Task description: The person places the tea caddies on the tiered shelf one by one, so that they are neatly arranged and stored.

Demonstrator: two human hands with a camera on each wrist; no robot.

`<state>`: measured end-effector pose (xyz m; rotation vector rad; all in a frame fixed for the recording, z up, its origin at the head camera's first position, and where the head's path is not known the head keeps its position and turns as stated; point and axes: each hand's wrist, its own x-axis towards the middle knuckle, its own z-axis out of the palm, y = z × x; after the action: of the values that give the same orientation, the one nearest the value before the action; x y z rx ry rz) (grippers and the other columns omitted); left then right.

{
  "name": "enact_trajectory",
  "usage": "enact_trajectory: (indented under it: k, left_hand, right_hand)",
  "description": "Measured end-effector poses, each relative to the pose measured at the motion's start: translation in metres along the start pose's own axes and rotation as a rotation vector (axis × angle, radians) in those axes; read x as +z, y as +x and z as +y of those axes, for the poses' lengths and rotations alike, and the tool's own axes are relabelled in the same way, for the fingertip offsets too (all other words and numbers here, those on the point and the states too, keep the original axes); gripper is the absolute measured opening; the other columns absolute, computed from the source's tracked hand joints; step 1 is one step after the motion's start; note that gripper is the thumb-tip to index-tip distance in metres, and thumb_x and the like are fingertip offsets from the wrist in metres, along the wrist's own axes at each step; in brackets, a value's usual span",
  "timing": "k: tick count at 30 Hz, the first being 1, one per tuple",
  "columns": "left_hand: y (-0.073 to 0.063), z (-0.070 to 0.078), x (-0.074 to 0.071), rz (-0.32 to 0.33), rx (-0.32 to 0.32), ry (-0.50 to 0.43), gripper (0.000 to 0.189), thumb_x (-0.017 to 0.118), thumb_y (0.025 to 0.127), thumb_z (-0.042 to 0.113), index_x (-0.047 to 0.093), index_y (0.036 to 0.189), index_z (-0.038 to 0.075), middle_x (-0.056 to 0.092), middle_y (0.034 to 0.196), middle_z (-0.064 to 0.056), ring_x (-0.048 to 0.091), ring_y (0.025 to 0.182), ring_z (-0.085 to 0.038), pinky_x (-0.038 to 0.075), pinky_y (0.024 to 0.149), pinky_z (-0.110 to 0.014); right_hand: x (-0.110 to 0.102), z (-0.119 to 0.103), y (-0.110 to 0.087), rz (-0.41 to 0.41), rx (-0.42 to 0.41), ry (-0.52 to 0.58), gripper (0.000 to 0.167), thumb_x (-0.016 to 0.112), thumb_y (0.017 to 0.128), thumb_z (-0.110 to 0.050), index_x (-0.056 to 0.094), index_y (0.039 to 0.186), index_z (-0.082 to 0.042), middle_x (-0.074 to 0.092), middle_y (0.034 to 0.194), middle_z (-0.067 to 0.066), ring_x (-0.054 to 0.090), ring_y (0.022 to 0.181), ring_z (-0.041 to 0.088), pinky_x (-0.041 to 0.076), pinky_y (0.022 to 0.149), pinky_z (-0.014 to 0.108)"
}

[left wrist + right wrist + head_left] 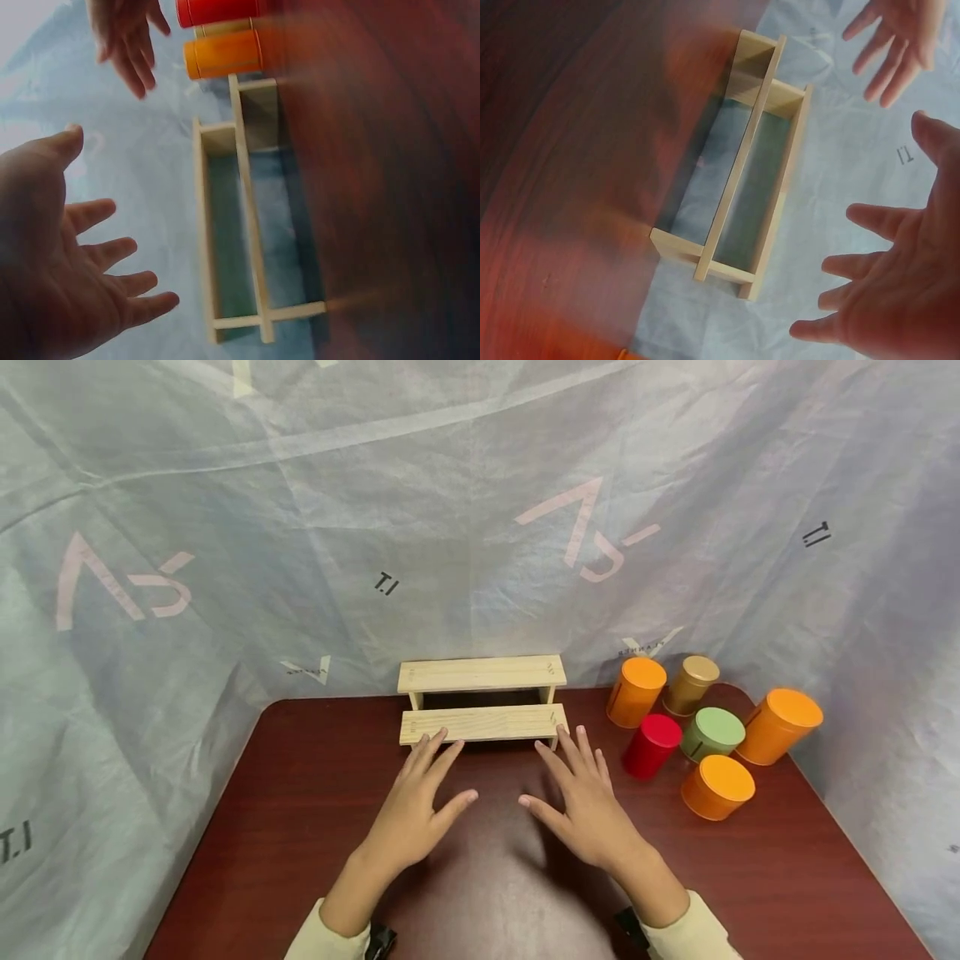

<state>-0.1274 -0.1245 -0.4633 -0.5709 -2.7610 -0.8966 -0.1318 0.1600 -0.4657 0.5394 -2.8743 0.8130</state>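
Observation:
Both hands hover over the table in front of a pale two-step wooden rack point(483, 723), fingers spread and holding nothing. The left hand point(412, 810) has its fingertips near the rack's front left corner in the head view. Toward the front right corner points the right hand point(588, 810). In the left wrist view the left palm point(52, 262) shows plainly, thumb apart from the fingers. The right wrist view shows the right palm point(907, 277) likewise bare. Closest to the right hand stands a red lidded canister point(652, 747).
Right of the rack are an orange canister point(636, 692), a gold canister point(691, 685), a green canister point(712, 734), a large orange canister point(780, 727) and a short orange canister point(717, 787). Grey printed cloth point(450, 527) hangs around the dark red table point(300, 827).

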Motion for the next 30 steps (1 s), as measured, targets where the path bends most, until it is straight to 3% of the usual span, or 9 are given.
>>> enact_trajectory:
  k: [5, 13, 22, 30]
  left_hand:
    - [0.014, -0.016, 0.002, 0.055, -0.094, -0.108, 0.075, 0.062, 0.105, 0.049, 0.033, 0.166, 0.017, 0.031, 0.173, -0.013, 0.029, 0.160, -0.039, 0.033, 0.122, -0.067]
    - [0.033, -0.038, 0.002, 0.118, -0.312, -0.136, 0.084, 0.061, 0.106, 0.047, 0.024, 0.168, 0.005, 0.031, 0.170, -0.020, 0.033, 0.156, -0.043, 0.038, 0.120, -0.065]
    - [0.059, -0.062, -0.002, 0.092, -0.427, -0.166, 0.086, 0.059, 0.105, 0.047, 0.021, 0.167, 0.001, 0.026, 0.171, -0.024, 0.030, 0.156, -0.048, 0.034, 0.122, -0.067]
    - [0.083, -0.082, -0.001, 0.026, -0.500, -0.197, 0.088, 0.054, 0.106, 0.051, 0.016, 0.168, 0.002, 0.025, 0.172, -0.025, 0.032, 0.156, -0.048, 0.035, 0.122, -0.065]
  right_hand:
    - [-0.002, 0.004, 0.002, 0.073, -0.017, 0.061, 0.073, 0.074, 0.097, -0.051, 0.051, 0.157, -0.018, 0.026, 0.175, 0.013, 0.007, 0.166, 0.042, 0.012, 0.127, 0.073]
    - [-0.010, 0.014, 0.005, 0.301, -0.094, 0.145, 0.050, 0.083, 0.089, -0.019, 0.066, 0.135, -0.008, 0.048, 0.159, 0.019, 0.026, 0.158, 0.049, 0.023, 0.122, 0.075]
    - [-0.022, 0.030, 0.005, 0.466, -0.061, 0.188, 0.049, 0.081, 0.087, -0.007, 0.065, 0.133, -0.002, 0.051, 0.154, 0.025, 0.027, 0.156, 0.050, 0.020, 0.124, 0.073]
    - [-0.034, 0.049, 0.004, 0.527, 0.069, 0.225, 0.052, 0.079, 0.090, -0.009, 0.061, 0.138, 0.000, 0.041, 0.160, 0.026, 0.019, 0.159, 0.050, 0.018, 0.124, 0.076]
